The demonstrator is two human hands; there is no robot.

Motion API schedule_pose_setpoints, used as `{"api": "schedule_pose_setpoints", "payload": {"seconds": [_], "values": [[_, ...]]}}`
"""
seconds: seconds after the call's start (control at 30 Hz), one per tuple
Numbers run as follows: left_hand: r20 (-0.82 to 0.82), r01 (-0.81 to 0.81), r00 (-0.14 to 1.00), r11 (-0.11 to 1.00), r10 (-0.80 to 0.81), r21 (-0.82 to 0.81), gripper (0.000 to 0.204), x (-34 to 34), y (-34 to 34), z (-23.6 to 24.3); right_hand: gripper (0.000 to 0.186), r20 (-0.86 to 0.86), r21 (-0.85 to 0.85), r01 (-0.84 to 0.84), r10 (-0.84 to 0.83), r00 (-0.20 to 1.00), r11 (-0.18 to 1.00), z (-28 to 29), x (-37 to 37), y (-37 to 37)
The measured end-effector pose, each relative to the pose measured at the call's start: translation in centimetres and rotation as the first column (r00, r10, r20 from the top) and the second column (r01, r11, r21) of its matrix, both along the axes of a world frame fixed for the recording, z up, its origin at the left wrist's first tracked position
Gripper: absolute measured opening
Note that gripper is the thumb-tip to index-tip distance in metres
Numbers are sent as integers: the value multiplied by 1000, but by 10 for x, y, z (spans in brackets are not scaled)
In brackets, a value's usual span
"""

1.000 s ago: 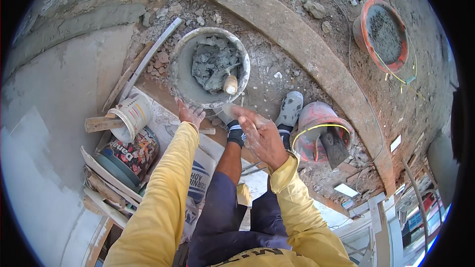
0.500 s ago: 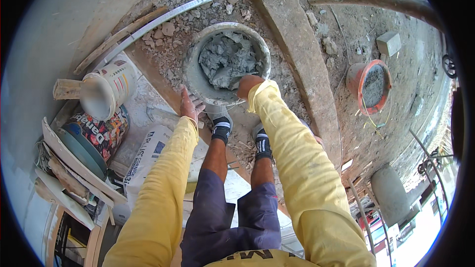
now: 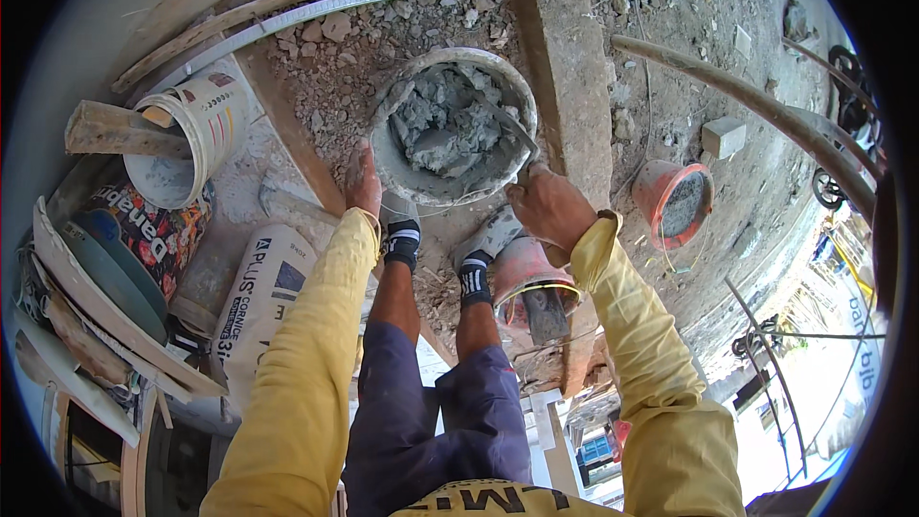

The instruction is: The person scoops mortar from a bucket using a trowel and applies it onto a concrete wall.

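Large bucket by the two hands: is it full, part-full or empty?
Part-full: a lumpy grey mix lies inside the bucket, with inner wall visible above it.

1. The dirt ground [image 3: 613,230] is rough and strewn with rubble [image 3: 330,57].
2. A wide grey bucket [image 3: 387,155] stands on it, beside a long concrete kerb [image 3: 577,77].
3. Beyond the kerb stand an orange-red bucket [image 3: 652,188] and, near it, a pale block [image 3: 724,138].
4. A pinkish-red bucket [image 3: 523,264] sits just beside the right shoe [image 3: 495,232].
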State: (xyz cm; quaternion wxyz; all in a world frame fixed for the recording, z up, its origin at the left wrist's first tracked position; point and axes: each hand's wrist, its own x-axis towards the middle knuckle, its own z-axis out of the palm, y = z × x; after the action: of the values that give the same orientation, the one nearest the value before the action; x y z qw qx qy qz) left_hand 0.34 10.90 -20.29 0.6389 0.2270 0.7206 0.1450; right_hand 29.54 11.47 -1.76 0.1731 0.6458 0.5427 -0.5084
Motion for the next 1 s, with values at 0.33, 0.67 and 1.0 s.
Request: {"api": "schedule_pose_setpoints", "payload": {"seconds": [0.33,0.67,1.0], "values": [[-517,698,693,646,-502,309,52,19,-11,-5,21,103,-117,-232,244,964,966,-125,-64,42],[-271,284,936,935,-223,214,63,83,48,76,33,66,-279,-106,129,989,955,-43,-3,2],[-258,438,891,858,-374,270,51,119,44,80,26,-121,-333,-112,75,990,936,-114,103,-32]]}}
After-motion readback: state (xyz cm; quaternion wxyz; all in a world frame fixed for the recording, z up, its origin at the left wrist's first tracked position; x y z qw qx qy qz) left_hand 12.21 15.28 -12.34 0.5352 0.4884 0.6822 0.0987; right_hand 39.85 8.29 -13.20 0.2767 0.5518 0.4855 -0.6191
